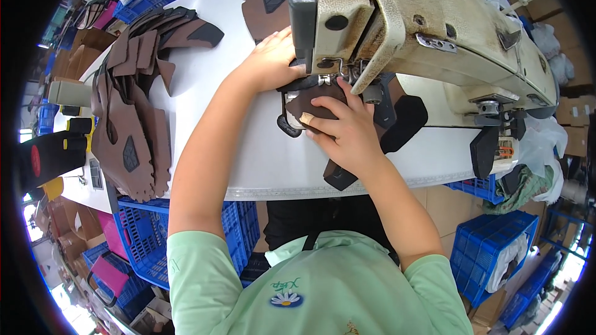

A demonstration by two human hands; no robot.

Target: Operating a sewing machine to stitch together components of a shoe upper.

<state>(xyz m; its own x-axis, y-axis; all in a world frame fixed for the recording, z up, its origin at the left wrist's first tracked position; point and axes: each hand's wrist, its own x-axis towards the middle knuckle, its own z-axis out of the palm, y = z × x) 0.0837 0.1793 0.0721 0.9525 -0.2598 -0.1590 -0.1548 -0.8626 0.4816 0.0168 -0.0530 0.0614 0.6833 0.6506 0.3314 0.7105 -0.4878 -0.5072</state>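
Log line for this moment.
left hand: beside beige metal sewing machine; right hand: spread on dark brown flat piece; brown cut pieces: heaped at left

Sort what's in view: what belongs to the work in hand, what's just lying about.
In the work: sewing machine; brown piece under the right hand; white table; probably the brown pile at left.

Apparently lying about: green cloth; blue crate at lower right; plastic bag.

Looks like a sewing workshop: shows in the heavy sewing machine on a white worktop, the heap of cut brown pieces at left and blue plastic crates on both sides.
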